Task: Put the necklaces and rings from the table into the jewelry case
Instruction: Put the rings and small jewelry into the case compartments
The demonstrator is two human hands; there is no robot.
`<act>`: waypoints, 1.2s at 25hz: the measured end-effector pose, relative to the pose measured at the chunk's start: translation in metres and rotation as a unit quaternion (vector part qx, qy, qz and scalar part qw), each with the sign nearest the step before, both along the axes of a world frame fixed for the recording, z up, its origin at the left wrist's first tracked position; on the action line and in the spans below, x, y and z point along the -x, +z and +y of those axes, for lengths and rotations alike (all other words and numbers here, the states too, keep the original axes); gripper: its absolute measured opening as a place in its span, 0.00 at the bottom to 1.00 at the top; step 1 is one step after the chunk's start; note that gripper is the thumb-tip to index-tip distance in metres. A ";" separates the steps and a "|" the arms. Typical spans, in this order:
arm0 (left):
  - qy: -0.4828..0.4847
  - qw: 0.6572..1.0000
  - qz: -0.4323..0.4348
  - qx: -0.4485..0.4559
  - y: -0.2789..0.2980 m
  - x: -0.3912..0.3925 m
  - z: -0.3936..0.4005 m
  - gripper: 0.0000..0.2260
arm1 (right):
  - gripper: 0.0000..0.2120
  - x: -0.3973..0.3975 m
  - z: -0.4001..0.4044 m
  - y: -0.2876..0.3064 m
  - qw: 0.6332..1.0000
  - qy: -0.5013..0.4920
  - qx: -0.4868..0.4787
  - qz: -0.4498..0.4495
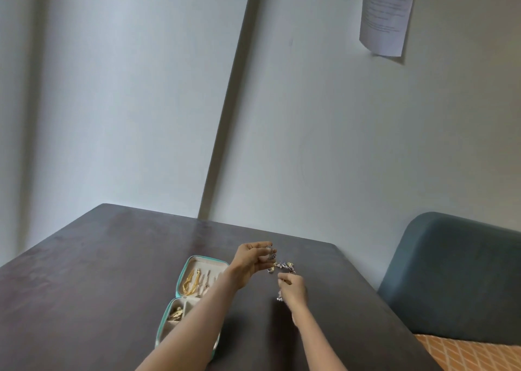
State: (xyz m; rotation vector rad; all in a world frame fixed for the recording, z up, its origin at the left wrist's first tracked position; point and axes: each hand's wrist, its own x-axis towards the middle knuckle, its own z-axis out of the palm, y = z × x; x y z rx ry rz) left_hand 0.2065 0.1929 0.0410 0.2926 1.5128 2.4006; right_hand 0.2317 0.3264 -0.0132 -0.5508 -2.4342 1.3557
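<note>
The right hand [293, 287] pinched a silver necklace [279, 296], light, limp and tangle-prone, best taken by its chain. Just beyond lay small hard rings [284, 266]; the left hand [251, 260] gripped another silver piece [271, 252]. Left of it sat the open teal jewelry case [207, 260] on the dark table [112, 257].

Both arms reach forward; left hand [249, 260] raised, right hand [293, 287] lower, fingers pinched

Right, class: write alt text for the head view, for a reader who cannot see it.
Two hands, left and right, each pinch silver jewelry above a dark table, near a small pile. An open teal case lies to the left.
</note>
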 end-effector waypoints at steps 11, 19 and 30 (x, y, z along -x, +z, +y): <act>0.037 0.997 -0.036 0.055 -0.014 0.064 0.040 0.08 | 0.14 0.022 0.046 -0.004 0.920 0.051 -0.387 0.028; 0.021 0.995 -0.022 0.091 -0.024 0.092 0.049 0.09 | 0.13 0.073 0.066 0.001 0.887 0.041 -0.459 -0.022; 0.020 0.998 -0.008 0.062 -0.009 0.075 0.032 0.09 | 0.06 0.051 0.063 0.014 0.983 -0.009 0.132 0.126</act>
